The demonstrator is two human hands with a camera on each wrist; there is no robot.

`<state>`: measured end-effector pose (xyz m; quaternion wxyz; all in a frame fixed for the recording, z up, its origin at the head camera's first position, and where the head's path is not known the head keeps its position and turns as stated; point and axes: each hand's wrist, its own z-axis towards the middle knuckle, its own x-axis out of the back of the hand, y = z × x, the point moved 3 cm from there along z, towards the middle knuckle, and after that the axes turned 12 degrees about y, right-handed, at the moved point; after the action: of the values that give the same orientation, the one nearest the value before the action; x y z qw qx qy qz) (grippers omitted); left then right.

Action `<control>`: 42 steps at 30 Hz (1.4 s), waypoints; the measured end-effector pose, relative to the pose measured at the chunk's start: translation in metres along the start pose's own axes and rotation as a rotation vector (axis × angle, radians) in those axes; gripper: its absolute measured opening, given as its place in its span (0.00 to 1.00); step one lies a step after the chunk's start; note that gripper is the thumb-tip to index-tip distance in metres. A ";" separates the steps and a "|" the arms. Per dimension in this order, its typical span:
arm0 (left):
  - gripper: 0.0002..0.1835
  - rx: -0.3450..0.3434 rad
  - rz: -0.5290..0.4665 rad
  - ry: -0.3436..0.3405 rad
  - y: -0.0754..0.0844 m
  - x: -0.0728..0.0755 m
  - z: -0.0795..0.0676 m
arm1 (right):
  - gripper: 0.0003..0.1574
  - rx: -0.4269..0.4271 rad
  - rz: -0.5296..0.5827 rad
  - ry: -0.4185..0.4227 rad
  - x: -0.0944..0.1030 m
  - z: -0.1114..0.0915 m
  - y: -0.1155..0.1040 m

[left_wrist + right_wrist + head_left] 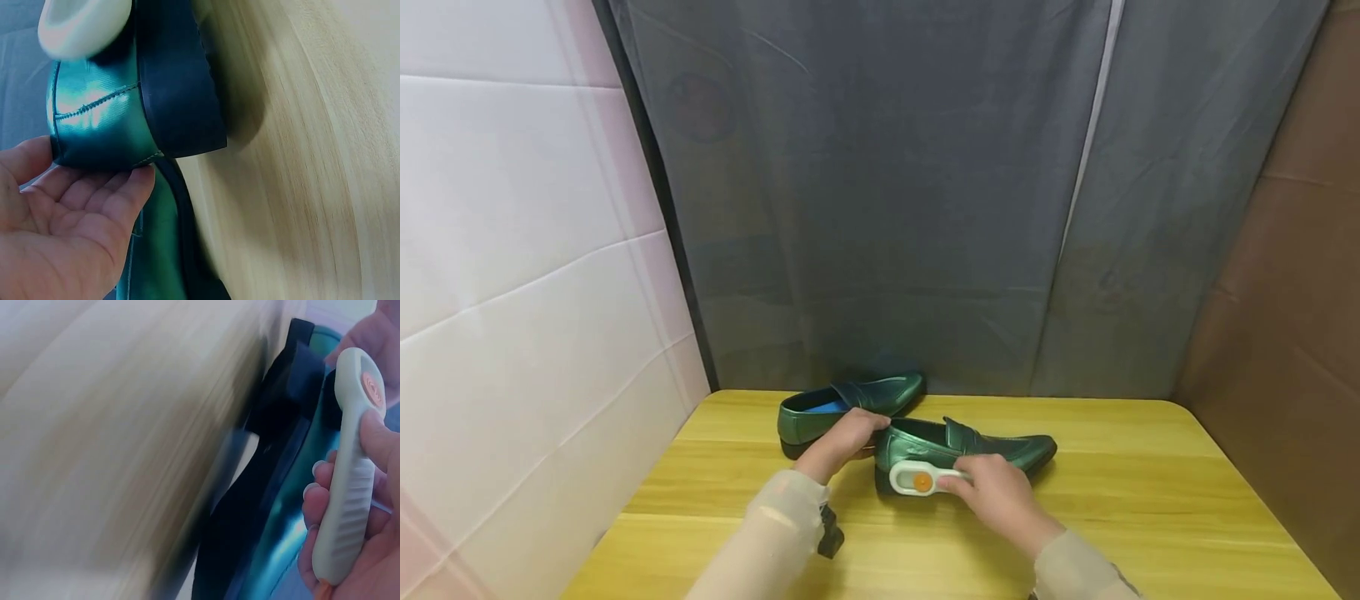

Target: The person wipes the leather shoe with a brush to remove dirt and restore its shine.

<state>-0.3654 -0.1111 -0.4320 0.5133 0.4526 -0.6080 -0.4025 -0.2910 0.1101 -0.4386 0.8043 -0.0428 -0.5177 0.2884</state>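
A shiny green loafer (917, 446) stands on the table, toe to the right. My left hand (853, 433) grips it at the heel; in the left wrist view the thumb and fingers (134, 187) press against the back of the heel. My right hand (1000, 492) holds a white shoe brush (904, 478) with an orange round spot on its head. In the right wrist view the brush handle (350, 500) lies between thumb and curled fingers. The dark underside of the brush head faces the shoe's side; the exact contact is hidden.
A second green loafer (880, 393) with a blue insole stands behind, at the table's back edge. The yellow wooden table (1150, 500) meets a grey curtain (887, 208) at the back. A white panel (527, 250) rises at left, a brown one (1277, 292) at right.
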 end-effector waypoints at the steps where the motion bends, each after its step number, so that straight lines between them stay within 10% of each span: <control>1: 0.12 -0.001 0.001 -0.002 0.000 0.000 0.000 | 0.20 -0.001 0.000 0.009 0.002 -0.002 0.004; 42: 0.11 0.017 0.001 0.003 0.000 0.002 0.001 | 0.25 -0.437 0.284 -0.083 0.060 -0.042 0.161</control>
<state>-0.3664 -0.1128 -0.4320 0.5109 0.4571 -0.6108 -0.3962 -0.3052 0.2841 -0.4687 0.7055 -0.2759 -0.5890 0.2815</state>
